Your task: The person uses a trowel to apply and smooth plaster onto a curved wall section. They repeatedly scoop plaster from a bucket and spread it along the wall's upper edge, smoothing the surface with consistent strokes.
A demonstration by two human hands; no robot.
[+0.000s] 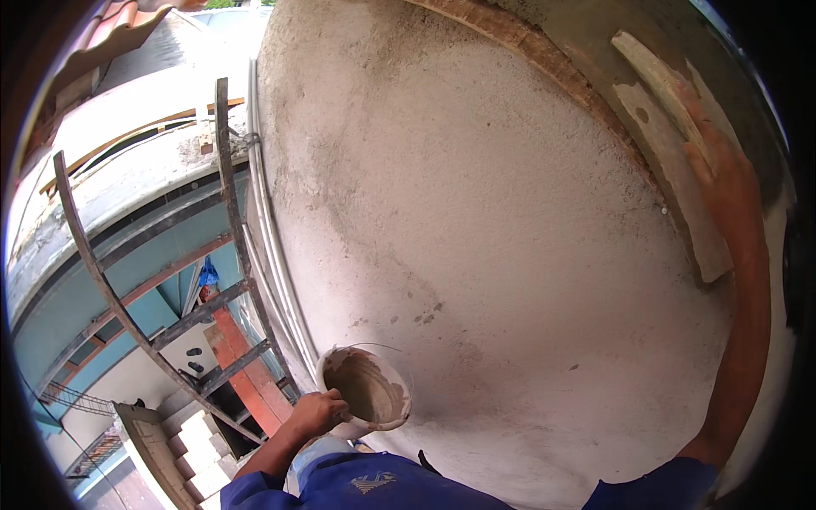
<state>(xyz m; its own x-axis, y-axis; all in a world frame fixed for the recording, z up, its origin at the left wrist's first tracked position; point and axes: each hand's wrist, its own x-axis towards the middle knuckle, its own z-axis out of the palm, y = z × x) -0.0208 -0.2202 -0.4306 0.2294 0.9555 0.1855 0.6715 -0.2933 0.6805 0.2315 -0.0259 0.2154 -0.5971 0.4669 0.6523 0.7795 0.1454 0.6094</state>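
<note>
A whitish bucket (403, 406) with wet grey-brown mortar (361, 384) inside hangs low in front of my body. My left hand (320, 414) is closed on its near left rim. Far up at the right, my right hand (722, 174) grips the handle of a long plastering float (693, 217). The float is smeared with pale mortar and lies along the darker, damp-looking plaster (586, 30). Whether its whole face touches the wall cannot be told. My right arm is stretched out.
A rough pale wall (476, 212) fills the middle, with a curved brown wooden strip (544, 64) along the fresh plaster. At left stand a metal ladder-like frame (161, 344), white pipes (268, 229) and a red plank (246, 365). Steps (204, 455) lie far below.
</note>
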